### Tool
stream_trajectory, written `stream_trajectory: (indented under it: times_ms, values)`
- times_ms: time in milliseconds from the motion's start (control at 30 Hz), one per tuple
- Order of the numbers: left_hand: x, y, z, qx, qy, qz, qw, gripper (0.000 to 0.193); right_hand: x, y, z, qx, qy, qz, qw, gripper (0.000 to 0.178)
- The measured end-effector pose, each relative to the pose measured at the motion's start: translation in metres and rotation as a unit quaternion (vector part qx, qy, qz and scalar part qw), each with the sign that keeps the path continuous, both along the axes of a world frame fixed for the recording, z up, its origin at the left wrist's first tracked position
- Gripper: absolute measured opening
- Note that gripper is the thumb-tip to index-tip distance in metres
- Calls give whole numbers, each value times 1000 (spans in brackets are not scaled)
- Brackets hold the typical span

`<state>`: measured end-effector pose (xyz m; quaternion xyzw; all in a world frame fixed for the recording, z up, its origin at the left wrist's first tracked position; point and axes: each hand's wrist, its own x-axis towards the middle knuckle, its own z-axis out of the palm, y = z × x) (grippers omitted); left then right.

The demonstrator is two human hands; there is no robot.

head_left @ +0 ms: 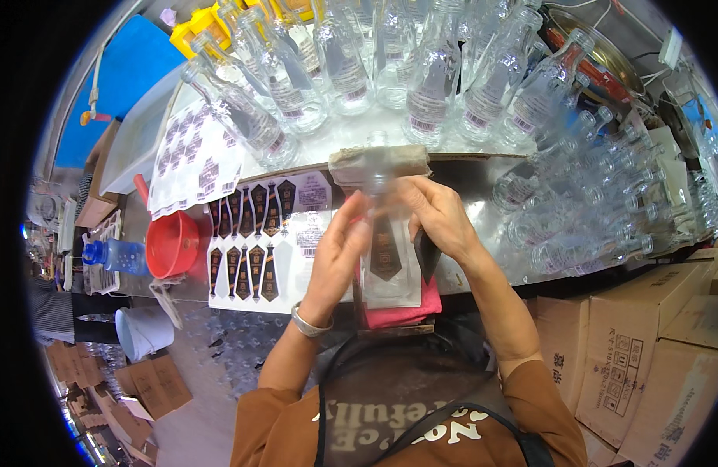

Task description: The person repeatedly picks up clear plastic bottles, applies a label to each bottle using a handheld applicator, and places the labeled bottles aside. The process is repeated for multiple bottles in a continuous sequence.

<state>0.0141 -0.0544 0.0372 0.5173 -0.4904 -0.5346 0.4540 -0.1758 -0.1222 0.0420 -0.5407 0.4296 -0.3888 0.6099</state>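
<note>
A clear glass bottle lies in front of me, its neck pointing away and blurred. It rests between a pink cloth and a cloth-wrapped block. On it is a dark necktie-shaped label. My left hand is at the bottle's left side near the neck; its fingertips are smeared by motion, so its grip is unclear. My right hand reaches over the neck with thumb and forefinger, while its curled fingers hold a dark flat pointed piece, whose kind I cannot make out.
Left of the bottle lies a sheet of dark labels; a white label sheet lies beyond. Several bottles stand along the back, with more bottles at right. A red pot is at left, cardboard boxes lower right.
</note>
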Motion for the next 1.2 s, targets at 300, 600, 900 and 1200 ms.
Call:
stream_trajectory:
  times_ms: [300, 600, 900, 1200]
  values:
    - [-1, -41, 0, 68, 36, 14, 997, 48, 3, 4, 7, -34, 50, -4, 998, 43]
    - [-1, -40, -10, 68, 72, 15, 995, 50, -2, 29, 16, -96, 158, 18, 983, 67]
    - [-1, -39, -6, 60, 56, 16, 997, 47, -4, 32, 17, -114, 189, 26, 975, 78]
    - [-2, -43, -5, 65, 44, 17, 997, 45, -1, 34, 14, -127, 163, 5, 978, 68]
